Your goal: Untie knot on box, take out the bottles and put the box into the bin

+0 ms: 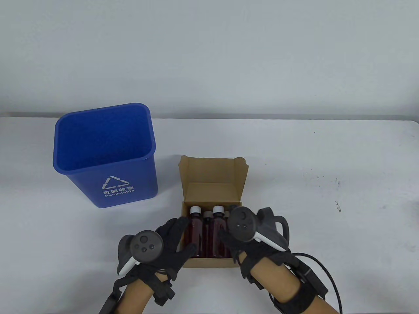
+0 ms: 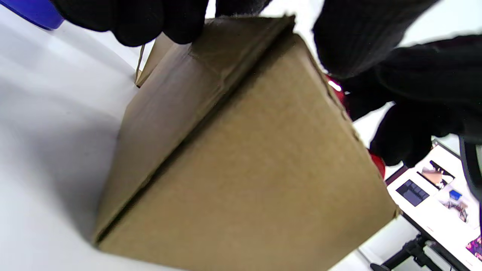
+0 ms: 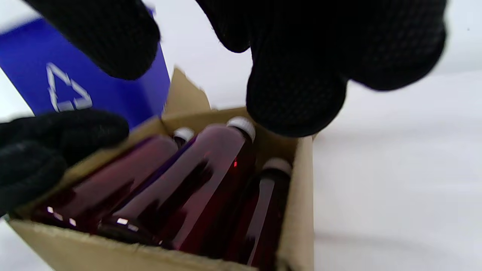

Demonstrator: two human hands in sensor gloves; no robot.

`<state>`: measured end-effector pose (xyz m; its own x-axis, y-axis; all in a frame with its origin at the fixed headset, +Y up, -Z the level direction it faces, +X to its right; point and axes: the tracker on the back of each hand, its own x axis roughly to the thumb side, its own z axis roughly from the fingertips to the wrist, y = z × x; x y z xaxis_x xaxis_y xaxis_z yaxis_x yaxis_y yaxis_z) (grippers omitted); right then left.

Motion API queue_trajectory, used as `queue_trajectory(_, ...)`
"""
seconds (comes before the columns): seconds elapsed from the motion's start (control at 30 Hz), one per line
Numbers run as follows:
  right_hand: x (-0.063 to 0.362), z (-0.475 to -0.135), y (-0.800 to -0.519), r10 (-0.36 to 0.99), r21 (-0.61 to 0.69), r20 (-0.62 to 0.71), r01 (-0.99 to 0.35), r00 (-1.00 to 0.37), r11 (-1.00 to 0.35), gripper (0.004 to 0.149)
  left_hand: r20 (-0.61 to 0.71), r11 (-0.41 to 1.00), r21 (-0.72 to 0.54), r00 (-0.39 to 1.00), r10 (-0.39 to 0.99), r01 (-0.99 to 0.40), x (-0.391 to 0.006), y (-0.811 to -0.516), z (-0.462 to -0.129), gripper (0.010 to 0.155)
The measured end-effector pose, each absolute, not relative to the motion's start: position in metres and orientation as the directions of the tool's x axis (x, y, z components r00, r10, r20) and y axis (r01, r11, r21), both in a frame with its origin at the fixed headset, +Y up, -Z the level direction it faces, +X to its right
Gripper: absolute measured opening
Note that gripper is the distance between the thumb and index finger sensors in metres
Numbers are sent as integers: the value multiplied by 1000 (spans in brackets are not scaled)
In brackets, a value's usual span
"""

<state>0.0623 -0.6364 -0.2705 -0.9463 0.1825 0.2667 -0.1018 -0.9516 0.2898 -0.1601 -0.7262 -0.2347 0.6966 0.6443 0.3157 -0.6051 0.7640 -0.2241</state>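
The brown box [image 1: 212, 176] sits open in the middle of the white table [image 1: 327, 163], with its lid standing up at the back. Inside lie dark red bottles [image 1: 209, 234] with white caps, side by side and packed close. No string or knot shows on it, so I think the knot part is done and the bottles come out next. The left hand [image 1: 173, 243] is at the left side of the box, its grip curled over the edge there. The right hand [image 1: 240, 240] hangs over the bottles with fingers spread and bent, and its grip has nothing in it. To do this well, I think the left hand should keep the box from sliding while the right one picks one bottle at a time and lifts it straight up. The blue bin [image 1: 104, 153] stands just to the left, empty and waiting for the box.
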Motion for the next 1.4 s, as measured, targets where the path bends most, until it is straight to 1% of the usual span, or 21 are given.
queue_trajectory(0.03,52,-278,-641,139,357,238,-46,-961,-933,78,322,775,-225,706,631,-590,-159,-726,-234,92)
queue_trajectory(0.07,47,-283,-644,104,389,216,-12,-971,-921,79,323,782,-222,713,622,-582,-159,-725,-233,93)
queue_trajectory(0.1,40,-289,-648,49,412,192,36,-980,-910,79,325,791,-208,722,611,-576,-159,-724,-232,94)
queue_trajectory(0.17,32,-300,-655,-13,417,164,82,-986,-905,79,334,804,-180,733,592,-567,-159,-722,-230,95)
queue_trajectory(0.27,27,-310,-663,-16,470,111,67,-994,-880,79,341,826,-171,754,562,-538,-160,-720,-229,98)
queue_trajectory(0.33,24,-313,-672,-35,503,99,80,-995,-860,79,342,837,-182,765,546,-517,-159,-720,-229,100)
queue_trajectory(0.4,22,-315,-686,-55,589,82,93,-995,-802,85,336,843,-201,773,538,-499,-157,-723,-230,101)
queue_trajectory(0.43,20,-315,-687,-65,600,65,91,-996,-795,86,331,849,-214,782,528,-483,-157,-724,-230,101)
queue_trajectory(0.53,15,-317,-690,-92,607,36,95,-995,-789,87,327,832,-231,766,554,-503,-156,-726,-231,102)
queue_trajectory(0.63,16,-323,-698,-85,652,-20,51,-996,-757,89,327,828,-244,761,560,-505,-157,-727,-232,102)
queue_trajectory(0.67,15,-325,-700,-100,653,-32,55,-994,-755,89,325,825,-249,758,565,-508,-157,-728,-232,102)
queue_trajectory(0.8,10,-323,-704,-179,612,-36,120,-983,-782,88,325,830,-246,764,557,-501,-156,-727,-232,102)
queue_trajectory(0.9,12,-321,-703,-169,581,-40,114,-985,-806,87,322,829,-249,764,559,-501,-157,-727,-232,102)
queue_trajectory(0.97,13,-317,-703,-169,528,-42,122,-985,-840,88,321,826,-253,762,562,-503,-156,-727,-232,102)
queue_trajectory(1.03,10,-311,-703,-207,468,-36,167,-978,-868,87,323,827,-252,762,561,-502,-156,-728,-231,102)
queue_trajectory(1.1,8,-309,-703,-238,453,-32,198,-971,-869,87,323,826,-254,760,563,-504,-156,-728,-231,102)
queue_trajectory(1.17,8,-308,-703,-233,442,-32,196,-972,-875,87,319,822,-256,758,569,-509,-156,-728,-231,102)
queue_trajectory(1.27,6,-300,-697,-282,368,-29,252,-959,-895,87,332,824,-265,755,566,-501,-153,-729,-229,103)
queue_trajectory(1.33,7,-297,-692,-283,314,-16,264,-959,-912,87,330,821,-268,753,570,-504,-152,-729,-229,102)
queue_trajectory(1.4,10,-293,-686,-248,294,1,237,-969,-926,87,332,829,-265,761,558,-493,-151,-728,-228,102)
